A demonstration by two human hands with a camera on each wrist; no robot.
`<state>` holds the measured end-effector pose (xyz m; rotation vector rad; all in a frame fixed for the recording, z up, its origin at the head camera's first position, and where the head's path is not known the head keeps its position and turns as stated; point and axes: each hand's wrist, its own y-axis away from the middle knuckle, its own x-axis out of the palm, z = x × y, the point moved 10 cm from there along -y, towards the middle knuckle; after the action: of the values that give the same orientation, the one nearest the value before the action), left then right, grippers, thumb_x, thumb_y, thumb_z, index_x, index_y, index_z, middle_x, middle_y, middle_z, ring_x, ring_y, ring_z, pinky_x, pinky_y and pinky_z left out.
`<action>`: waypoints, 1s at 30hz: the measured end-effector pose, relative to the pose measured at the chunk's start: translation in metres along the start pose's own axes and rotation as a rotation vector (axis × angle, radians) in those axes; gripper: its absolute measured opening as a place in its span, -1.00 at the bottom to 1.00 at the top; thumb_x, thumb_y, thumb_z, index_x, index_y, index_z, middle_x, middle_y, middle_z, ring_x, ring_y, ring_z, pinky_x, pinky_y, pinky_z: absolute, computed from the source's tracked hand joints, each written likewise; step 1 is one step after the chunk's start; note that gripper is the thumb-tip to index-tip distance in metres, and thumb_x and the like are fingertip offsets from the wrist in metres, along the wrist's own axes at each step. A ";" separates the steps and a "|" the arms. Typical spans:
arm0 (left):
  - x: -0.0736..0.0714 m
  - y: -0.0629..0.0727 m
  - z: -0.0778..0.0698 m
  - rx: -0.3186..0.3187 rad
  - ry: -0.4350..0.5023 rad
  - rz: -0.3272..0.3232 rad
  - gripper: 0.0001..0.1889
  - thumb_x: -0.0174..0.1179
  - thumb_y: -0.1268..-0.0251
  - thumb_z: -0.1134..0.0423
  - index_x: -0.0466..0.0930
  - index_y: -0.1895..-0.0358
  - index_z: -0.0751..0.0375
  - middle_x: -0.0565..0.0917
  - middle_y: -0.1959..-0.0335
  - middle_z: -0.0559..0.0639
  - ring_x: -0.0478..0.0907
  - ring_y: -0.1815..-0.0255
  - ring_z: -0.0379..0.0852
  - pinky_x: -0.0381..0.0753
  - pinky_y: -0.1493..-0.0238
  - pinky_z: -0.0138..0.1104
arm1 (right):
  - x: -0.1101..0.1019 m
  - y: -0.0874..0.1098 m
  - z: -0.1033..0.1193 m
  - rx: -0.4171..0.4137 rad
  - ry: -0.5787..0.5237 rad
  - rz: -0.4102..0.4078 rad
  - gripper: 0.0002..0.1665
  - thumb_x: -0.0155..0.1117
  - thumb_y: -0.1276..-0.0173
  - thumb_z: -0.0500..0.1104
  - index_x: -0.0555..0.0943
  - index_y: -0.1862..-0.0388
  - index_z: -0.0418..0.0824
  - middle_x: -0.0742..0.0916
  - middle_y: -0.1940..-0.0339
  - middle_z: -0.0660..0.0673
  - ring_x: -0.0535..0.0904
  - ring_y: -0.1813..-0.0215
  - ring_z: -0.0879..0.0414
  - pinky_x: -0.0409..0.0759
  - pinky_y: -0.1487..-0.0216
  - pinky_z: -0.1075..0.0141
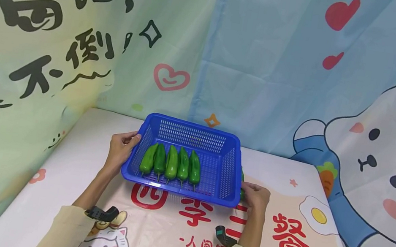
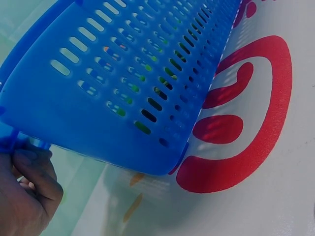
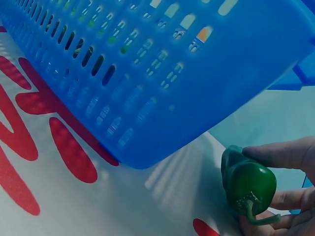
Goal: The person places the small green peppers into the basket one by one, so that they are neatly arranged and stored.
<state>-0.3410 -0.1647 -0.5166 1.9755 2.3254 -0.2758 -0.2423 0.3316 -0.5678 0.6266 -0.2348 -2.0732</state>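
Note:
A blue plastic basket [image 1: 180,190] with slotted sides stands in the middle of the head view, over the printed tabletop. Inside it, several green peppers [image 1: 172,164] lie side by side in a row, towards the left. My left hand [image 1: 120,150] grips the basket's left rim, thumb and fingers curled at the edge. Just outside the basket's right end, my right hand [image 1: 257,195] holds another green pepper [image 3: 251,184] between thumb and fingers, its stem pointing towards the wrist camera. The basket hides much of this pepper in the head view.
Under the basket lies a white and peach table cover [image 1: 279,246] with red lettering and cartoon prints. Printed cloth curtains [image 1: 256,42] hang behind the table and along its left side. Each wrist wears a small black camera [image 1: 103,214].

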 end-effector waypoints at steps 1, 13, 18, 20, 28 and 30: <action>0.000 0.000 0.000 0.001 0.000 0.001 -0.58 0.23 -0.68 0.21 0.66 -0.35 0.48 0.78 -0.02 0.56 0.65 0.39 -0.44 0.67 0.34 -0.58 | 0.000 0.000 -0.001 0.002 -0.007 0.001 -0.41 0.47 -0.52 -0.09 0.65 -0.37 -0.44 0.66 -0.42 -0.48 0.60 -0.38 -0.33 0.50 -0.63 -0.16; 0.000 0.000 0.000 0.006 0.000 0.005 -0.58 0.23 -0.68 0.22 0.65 -0.35 0.50 0.77 -0.03 0.57 0.64 0.39 -0.44 0.66 0.32 -0.58 | -0.004 -0.002 -0.006 0.023 -0.092 -0.009 -0.36 0.51 -0.50 -0.06 0.64 -0.40 -0.40 0.66 -0.45 -0.47 0.68 -0.40 -0.38 0.59 -0.54 -0.10; 0.001 -0.001 -0.001 0.009 0.001 0.003 -0.58 0.23 -0.68 0.22 0.65 -0.34 0.50 0.77 -0.02 0.57 0.64 0.39 -0.44 0.66 0.33 -0.58 | -0.007 0.002 -0.004 0.018 -0.116 -0.003 -0.33 0.54 -0.48 -0.04 0.64 -0.40 -0.41 0.67 -0.44 -0.47 0.70 -0.37 -0.35 0.60 -0.53 -0.06; 0.001 -0.001 0.000 0.010 0.003 0.003 -0.58 0.23 -0.68 0.23 0.65 -0.34 0.50 0.77 -0.02 0.57 0.65 0.39 -0.45 0.67 0.33 -0.58 | -0.009 0.003 -0.003 0.013 -0.122 -0.008 -0.33 0.57 -0.45 -0.03 0.66 -0.37 -0.42 0.69 -0.40 -0.48 0.78 -0.22 -0.25 0.63 -0.49 -0.03; 0.000 0.000 0.000 0.003 0.012 0.006 -0.57 0.23 -0.68 0.21 0.65 -0.35 0.50 0.78 -0.02 0.56 0.66 0.39 -0.42 0.68 0.33 -0.57 | -0.017 0.005 -0.003 0.035 -0.147 0.003 -0.23 0.60 -0.42 0.03 0.63 -0.42 -0.43 0.68 -0.42 -0.49 0.80 -0.17 -0.17 0.62 -0.51 -0.02; 0.000 0.001 0.000 0.001 0.014 0.007 -0.57 0.24 -0.68 0.20 0.65 -0.35 0.49 0.77 -0.02 0.56 0.66 0.40 -0.42 0.68 0.34 -0.57 | -0.018 0.006 -0.003 0.040 -0.169 0.010 -0.21 0.60 -0.42 0.05 0.62 -0.44 -0.41 0.67 -0.44 -0.48 0.76 -0.22 -0.15 0.62 -0.53 0.01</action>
<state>-0.3406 -0.1641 -0.5167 1.9925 2.3261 -0.2632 -0.2288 0.3433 -0.5619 0.4726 -0.3766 -2.1179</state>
